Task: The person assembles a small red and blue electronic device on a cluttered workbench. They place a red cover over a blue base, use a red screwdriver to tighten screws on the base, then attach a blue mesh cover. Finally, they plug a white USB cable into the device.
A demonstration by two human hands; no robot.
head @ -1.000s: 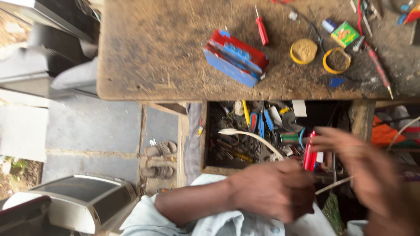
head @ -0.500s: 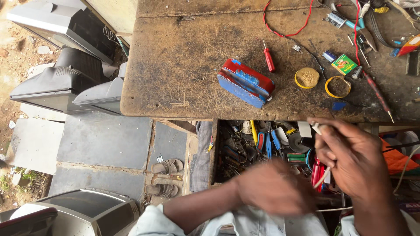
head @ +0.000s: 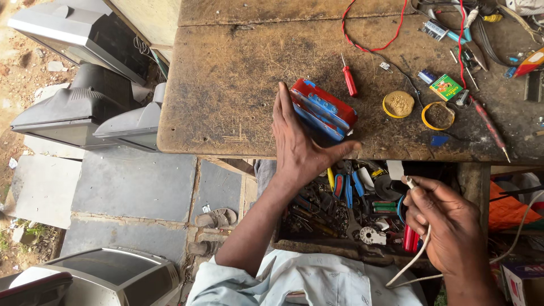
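A red and blue box-shaped device (head: pixel 326 107) lies on the worn wooden workbench (head: pixel 226 85). My left hand (head: pixel 297 144) reaches over the bench edge, fingers straight and spread, its side touching the device's left end. My right hand (head: pixel 447 224) hovers over the open tool drawer (head: pixel 345 209), pinching the tip of a white cable (head: pixel 416 260) that trails down toward my lap. A small red screwdriver (head: pixel 349 79) lies just beyond the device.
Two yellow tins (head: pixel 398 104) of paste, a green matchbox-like pack (head: pixel 445 86), a soldering iron (head: pixel 487 122) and red wire (head: pixel 374 34) lie on the bench's right. Old television sets (head: pixel 79 107) stand on the ground at left. Sandals (head: pixel 215 218) rest on the stone floor.
My left hand rose from my lap up to the bench and now touches the red and blue device. My right hand stayed over the drawer with the cable. The view shifted.
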